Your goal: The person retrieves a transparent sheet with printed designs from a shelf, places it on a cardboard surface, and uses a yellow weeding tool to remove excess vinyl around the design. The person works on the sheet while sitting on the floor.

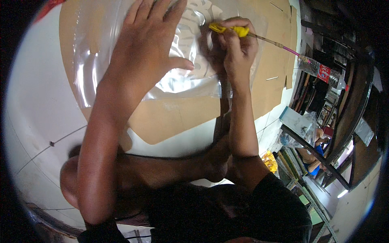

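My left hand (142, 52) lies palm down with its fingers stretched out on a clear plastic sheet (87, 77), thumb apart. Beneath the shiny sheet is a brown cardboard piece (174, 117). Pale letter-like shapes (208, 14) show on the sheet between my hands, partly hidden by glare and fingers. Over the sheet's right part, my right hand (239, 50) is closed around a slim yellow tool (239, 30). A thin rod (265, 39) with a pink end runs from it toward the right. The tool's exact kind I cannot make out.
My bent leg (162, 172) is just below the cardboard, on a white tiled floor (36, 109). To the right, a clear bottle with a red label (322, 73) lies beside a dark wooden frame (352, 105). A person in blue (316, 160) is partly visible behind it.
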